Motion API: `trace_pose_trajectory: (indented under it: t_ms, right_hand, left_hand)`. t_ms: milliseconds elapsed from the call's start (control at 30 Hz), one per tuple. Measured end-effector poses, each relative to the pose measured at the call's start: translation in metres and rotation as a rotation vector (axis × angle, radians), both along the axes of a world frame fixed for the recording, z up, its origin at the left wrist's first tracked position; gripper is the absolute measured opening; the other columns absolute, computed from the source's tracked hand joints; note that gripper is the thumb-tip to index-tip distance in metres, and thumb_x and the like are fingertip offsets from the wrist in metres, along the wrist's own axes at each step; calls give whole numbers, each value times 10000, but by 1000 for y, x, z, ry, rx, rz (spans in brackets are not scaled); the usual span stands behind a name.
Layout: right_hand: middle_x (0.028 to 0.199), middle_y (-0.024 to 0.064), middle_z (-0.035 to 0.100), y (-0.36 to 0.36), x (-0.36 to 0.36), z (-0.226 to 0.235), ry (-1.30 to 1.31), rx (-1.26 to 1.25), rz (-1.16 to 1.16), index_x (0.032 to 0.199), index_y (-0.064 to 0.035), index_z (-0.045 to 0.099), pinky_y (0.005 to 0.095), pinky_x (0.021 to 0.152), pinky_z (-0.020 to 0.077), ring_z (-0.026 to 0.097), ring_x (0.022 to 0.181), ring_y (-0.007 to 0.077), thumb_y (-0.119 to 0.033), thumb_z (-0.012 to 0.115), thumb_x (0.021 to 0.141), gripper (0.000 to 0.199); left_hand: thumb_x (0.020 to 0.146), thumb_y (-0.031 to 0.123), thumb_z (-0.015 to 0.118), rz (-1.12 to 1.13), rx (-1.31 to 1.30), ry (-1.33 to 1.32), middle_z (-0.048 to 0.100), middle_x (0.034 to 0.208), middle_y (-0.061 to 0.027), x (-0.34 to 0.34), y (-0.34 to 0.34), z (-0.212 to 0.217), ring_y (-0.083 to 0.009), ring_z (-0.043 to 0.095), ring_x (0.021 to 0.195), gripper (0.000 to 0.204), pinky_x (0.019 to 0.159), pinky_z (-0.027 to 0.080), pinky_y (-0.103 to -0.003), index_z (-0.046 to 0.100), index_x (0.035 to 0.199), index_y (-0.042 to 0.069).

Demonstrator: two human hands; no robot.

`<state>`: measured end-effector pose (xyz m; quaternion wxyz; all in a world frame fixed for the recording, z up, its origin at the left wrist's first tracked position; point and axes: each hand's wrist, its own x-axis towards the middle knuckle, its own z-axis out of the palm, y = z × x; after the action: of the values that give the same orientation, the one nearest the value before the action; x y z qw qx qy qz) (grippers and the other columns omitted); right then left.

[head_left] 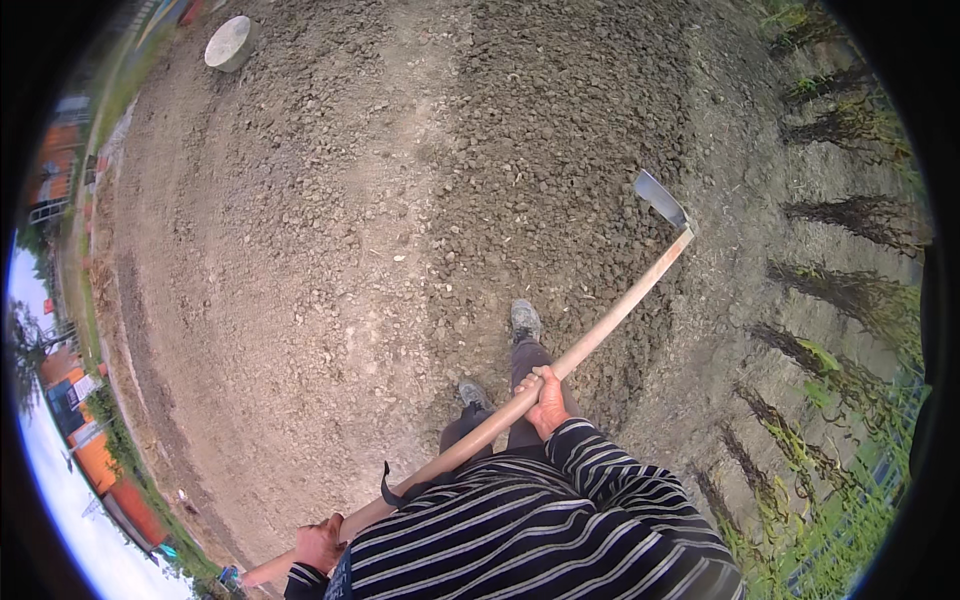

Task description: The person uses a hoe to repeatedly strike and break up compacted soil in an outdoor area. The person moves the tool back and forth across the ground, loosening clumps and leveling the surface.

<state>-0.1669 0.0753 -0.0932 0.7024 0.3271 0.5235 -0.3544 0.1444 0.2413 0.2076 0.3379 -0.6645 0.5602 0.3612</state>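
A hoe with a long pale wooden handle (625,302) slants across my body from lower left to upper right. Its flat metal blade (659,197) is at the far right end, over or on the loose, clumpy soil (570,110); whether it touches cannot be told. My right hand (545,402) wraps round the middle of the handle in front of my legs. Near the handle's rear end, at the lower left, my left hand (320,545) is closed on it. Striped dark sleeves cover my arms.
My grey shoes (525,320) stand on the soil just below the handle. A round, pale bowl-like container (229,44) sits at the far left. Dark, withered plants (855,218) line the right side, with green growth (850,530) at lower right. Orange buildings (95,460) show at the left rim.
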Motion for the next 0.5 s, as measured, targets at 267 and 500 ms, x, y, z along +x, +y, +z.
trace_pose_trajectory:
  t_ms: [267,500]
  right_hand:
    - [509,6,376,21,11,7,38,5,-28,596,-111,399,285,492,381,396,470,151,-138,539,652,153]
    - [540,40,399,35,73,15,-264,-61,-46,629,-80,412,335,567,405,415,516,188,-104,553,633,143]
  left_hand:
    - [631,199,584,-75,-96,-16,576,651,-63,50,15,-28,-260,579,585,206,535,451,-374,478,794,132]
    - [591,169,618,-138,-236,-176,572,628,-88,96,31,9,-259,572,556,234,519,443,-367,472,769,126]
